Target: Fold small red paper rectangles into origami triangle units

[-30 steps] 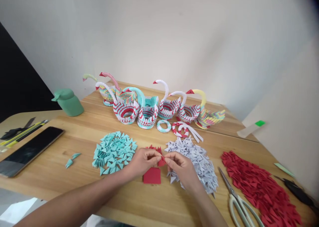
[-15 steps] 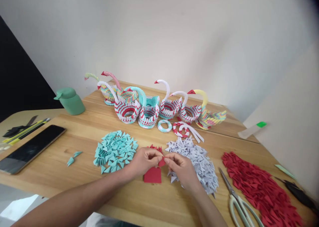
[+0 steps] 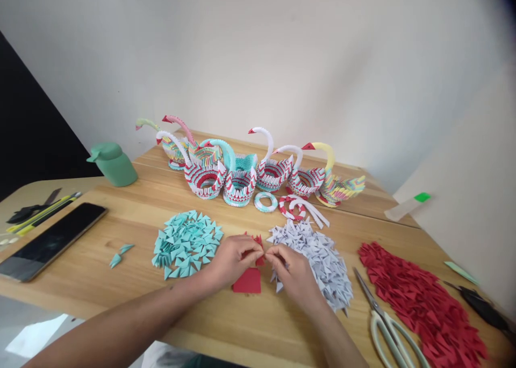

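My left hand (image 3: 234, 259) and my right hand (image 3: 293, 271) meet over the front middle of the table, thumbs and fingertips pinched close together. Between them they hold a small red paper piece (image 3: 261, 261), mostly hidden by the fingers. Just below lies red paper (image 3: 246, 282), flat on the wood. Behind my fingers several red folded pieces (image 3: 258, 240) are partly covered. A pile of teal folded triangles (image 3: 187, 244) sits left of my left hand. Pale lilac folded triangles (image 3: 312, 255) spread behind and beside my right hand.
Several folded-paper swans (image 3: 241, 185) line the back, with paper rings (image 3: 265, 202) and white strips (image 3: 312, 212) before them. Scissors (image 3: 381, 314) and a red triangle pile (image 3: 423, 298) lie right. A phone (image 3: 52, 241) and green bottle (image 3: 115, 163) are left.
Both hands stay together at nearly the same spot. The red piece between my fingers showed a larger face before; now only a narrow part shows.
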A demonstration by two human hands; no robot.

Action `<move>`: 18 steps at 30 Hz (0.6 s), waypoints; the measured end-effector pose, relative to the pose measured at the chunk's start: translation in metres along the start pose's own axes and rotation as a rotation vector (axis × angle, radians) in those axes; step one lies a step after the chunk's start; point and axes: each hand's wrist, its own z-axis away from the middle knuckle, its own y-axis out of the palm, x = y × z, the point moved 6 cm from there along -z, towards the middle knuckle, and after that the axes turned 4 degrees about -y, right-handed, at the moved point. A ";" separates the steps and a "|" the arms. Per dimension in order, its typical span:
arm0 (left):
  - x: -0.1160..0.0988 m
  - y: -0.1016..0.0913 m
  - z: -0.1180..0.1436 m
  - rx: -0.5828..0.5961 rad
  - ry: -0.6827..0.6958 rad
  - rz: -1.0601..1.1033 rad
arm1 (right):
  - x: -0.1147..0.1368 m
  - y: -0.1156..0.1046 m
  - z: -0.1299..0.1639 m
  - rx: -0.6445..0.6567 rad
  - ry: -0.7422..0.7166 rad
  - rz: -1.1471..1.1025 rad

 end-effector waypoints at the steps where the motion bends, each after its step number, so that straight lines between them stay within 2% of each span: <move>1: -0.002 -0.002 0.000 -0.021 0.009 0.002 | -0.002 -0.001 0.000 -0.011 0.022 -0.039; 4: 0.004 0.000 -0.002 -0.017 -0.114 0.137 | -0.012 -0.004 0.000 -0.074 0.119 -0.203; 7: 0.016 0.007 -0.002 0.040 -0.293 0.422 | -0.018 -0.008 0.002 -0.158 0.180 -0.372; 9: 0.020 0.008 -0.002 0.043 -0.340 0.543 | -0.017 -0.006 0.002 -0.154 0.172 -0.481; 11: 0.022 0.007 -0.002 0.035 -0.347 0.594 | -0.013 0.000 0.002 -0.096 0.138 -0.554; 14: 0.023 0.008 -0.002 0.032 -0.348 0.658 | -0.010 0.008 0.002 -0.056 0.111 -0.510; 18: 0.022 0.012 -0.001 0.042 -0.359 0.681 | -0.017 0.009 0.003 -0.129 0.150 -0.368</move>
